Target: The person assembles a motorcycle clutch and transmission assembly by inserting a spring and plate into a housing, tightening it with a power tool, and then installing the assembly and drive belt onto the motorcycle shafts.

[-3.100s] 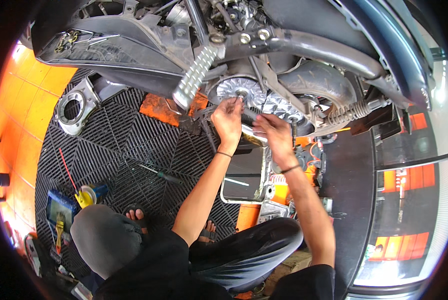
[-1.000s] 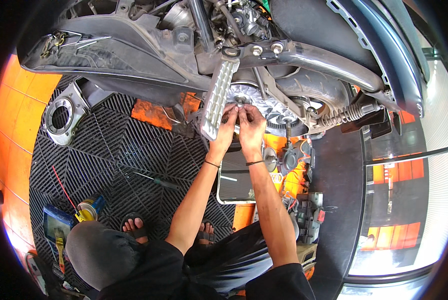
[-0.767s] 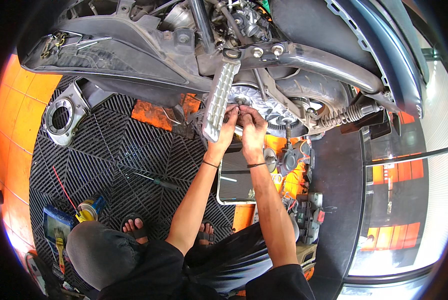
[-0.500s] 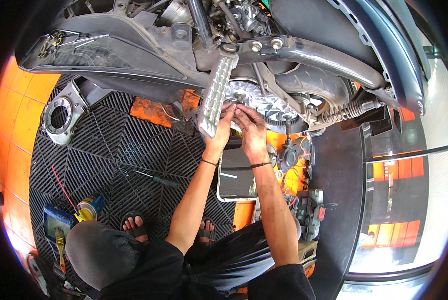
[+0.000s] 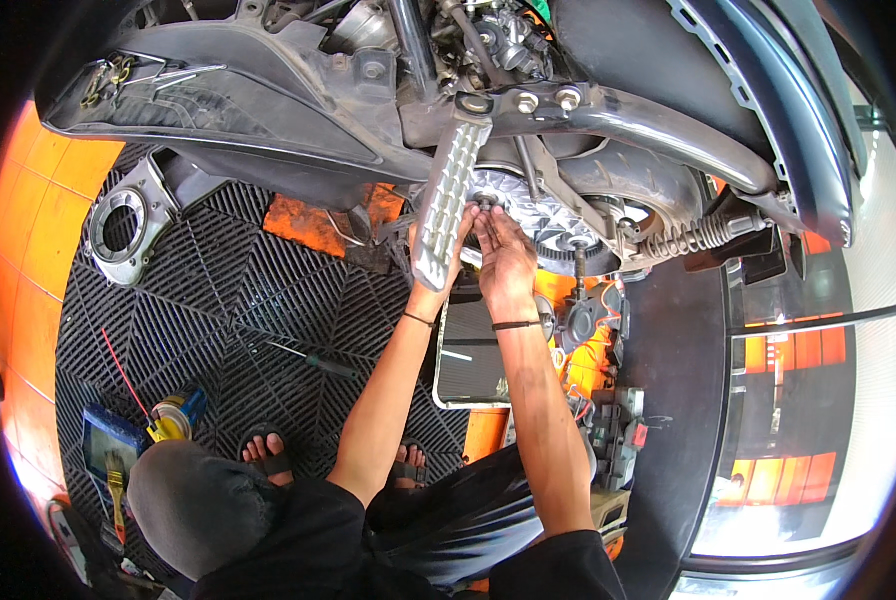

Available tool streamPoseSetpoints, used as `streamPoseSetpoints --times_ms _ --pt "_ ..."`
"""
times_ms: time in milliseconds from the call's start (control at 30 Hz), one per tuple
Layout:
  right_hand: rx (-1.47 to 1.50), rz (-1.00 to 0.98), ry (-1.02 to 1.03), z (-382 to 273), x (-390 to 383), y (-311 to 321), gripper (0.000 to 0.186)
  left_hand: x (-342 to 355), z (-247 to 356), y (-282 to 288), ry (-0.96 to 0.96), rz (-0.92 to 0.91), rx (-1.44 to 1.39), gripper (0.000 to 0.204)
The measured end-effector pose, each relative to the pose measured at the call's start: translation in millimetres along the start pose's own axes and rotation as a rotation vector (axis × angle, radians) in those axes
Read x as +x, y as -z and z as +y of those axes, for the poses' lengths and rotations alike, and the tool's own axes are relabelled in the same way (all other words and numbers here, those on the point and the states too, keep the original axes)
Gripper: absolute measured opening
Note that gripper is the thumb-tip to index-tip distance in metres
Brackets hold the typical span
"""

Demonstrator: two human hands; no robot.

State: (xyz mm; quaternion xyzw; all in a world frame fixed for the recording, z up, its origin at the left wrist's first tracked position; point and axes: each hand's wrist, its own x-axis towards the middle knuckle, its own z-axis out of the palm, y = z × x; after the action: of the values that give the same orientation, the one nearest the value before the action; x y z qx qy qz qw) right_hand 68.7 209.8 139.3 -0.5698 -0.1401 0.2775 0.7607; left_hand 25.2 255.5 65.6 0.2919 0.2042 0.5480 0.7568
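Observation:
Both my hands meet at the silver finned casing [image 5: 558,205] of a scooter's drive unit, below the black frame tube. My right hand [image 5: 509,258] has its fingers drawn together at a dark shaft end [image 5: 484,199] in the casing. Close beside it, my left hand [image 5: 458,262] reaches up with its fingertips pinched at the same spot. A ridged metal footpeg [image 5: 452,205] hangs in front and covers much of the left hand. What lies between the fingertips is too small to make out.
A shock absorber spring [image 5: 690,238] and rear tyre [image 5: 633,180] are at the right. A grey ring-shaped cover [image 5: 120,230] lies on the black mat [image 5: 268,290], as does a screwdriver [image 5: 326,364]. A brush [image 5: 117,490] and spray can [image 5: 180,412] stand lower left.
The view has shifted slightly, so the scooter sits a little lower and farther right. My fingertips are now closer to the shaft end, and the footpeg covers more of my left hand.

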Motion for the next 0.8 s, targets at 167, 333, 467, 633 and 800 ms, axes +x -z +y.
streamPoseSetpoints --times_ms 167,333,467,633,800 --pt "-0.194 -0.001 0.181 9 -1 0 0.017 -5 -6 -4 -0.056 0.016 -0.049 0.017" --pt "-0.771 -0.025 0.528 5 3 6 0.017 -7 -3 -9 0.062 0.028 -0.134 0.018" --pt "-1.106 0.015 0.807 10 9 6 0.013 1 -14 2 -0.029 -0.003 0.037 0.02" --pt "-1.183 0.05 0.844 11 10 13 0.011 -5 -25 3 0.088 -0.019 -0.16 0.018" --pt "-0.956 0.063 0.692 24 11 9 0.014 2 -36 11 0.028 -0.004 -0.03 0.018"
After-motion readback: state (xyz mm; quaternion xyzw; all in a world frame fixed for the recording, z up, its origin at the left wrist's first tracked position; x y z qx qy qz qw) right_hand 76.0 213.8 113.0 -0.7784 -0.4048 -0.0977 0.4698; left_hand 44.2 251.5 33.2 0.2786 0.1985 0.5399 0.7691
